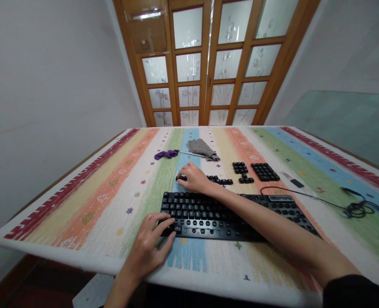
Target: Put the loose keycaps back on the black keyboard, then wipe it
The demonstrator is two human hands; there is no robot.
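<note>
A black keyboard point(205, 206) lies in front of me. Its upper left rows carry keycaps, while the lower rows and right part show bare key stems. My left hand point(149, 239) rests at its lower left corner, thumb and fingers spread, fingertips touching the keys there. Reaching across the keyboard, my right hand point(194, 177) is at the left end of a row of loose black keycaps point(219, 179) beyond it. Its fingers are closed at a keycap point(179, 178), which they partly hide.
More loose keycaps point(264, 172) lie grouped to the right, near a small black USB piece point(297, 183). A coiled black cable point(357, 208) is farther right. A grey cloth point(200, 147) and a purple cloth point(166, 154), with a thin stick between, lie at the back.
</note>
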